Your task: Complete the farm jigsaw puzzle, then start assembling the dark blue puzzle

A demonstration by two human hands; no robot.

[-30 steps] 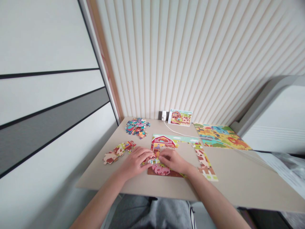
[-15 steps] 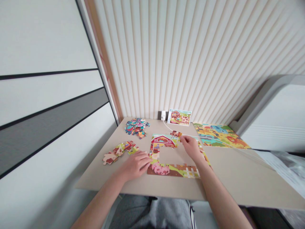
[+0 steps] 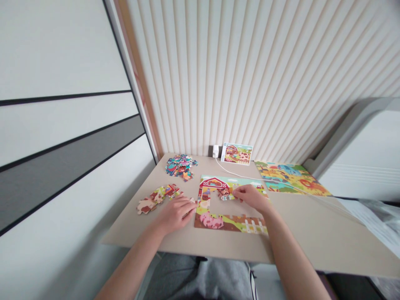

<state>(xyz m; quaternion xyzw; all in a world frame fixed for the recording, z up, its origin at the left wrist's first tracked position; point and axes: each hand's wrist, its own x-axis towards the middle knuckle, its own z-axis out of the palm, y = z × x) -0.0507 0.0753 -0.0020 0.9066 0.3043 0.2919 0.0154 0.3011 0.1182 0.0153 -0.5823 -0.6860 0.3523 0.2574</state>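
Note:
A partly assembled farm jigsaw puzzle (image 3: 212,221) lies on the table, its border showing a red barn, a pink pig and a white fence around a bare middle. My right hand (image 3: 251,196) pinches a brown-and-red puzzle piece (image 3: 224,194) by its right side, just below the barn and the top row. At the puzzle's left edge my left hand (image 3: 178,214) rests with its fingers stretched forward, their tips close to a pale piece. Left of that hand are loose farm pieces (image 3: 148,204), some overlapping.
A heap of blue-toned puzzle pieces (image 3: 179,164) lies at the back left. The farm picture card (image 3: 237,153) leans against the pleated wall beside a white plug (image 3: 215,151). Its cable (image 3: 231,172) runs right, across a finished animal puzzle (image 3: 290,177).
My right hand has brought the puzzle piece down and toward me, from the puzzle's top edge into the opening below the barn. My left hand stays nearly still.

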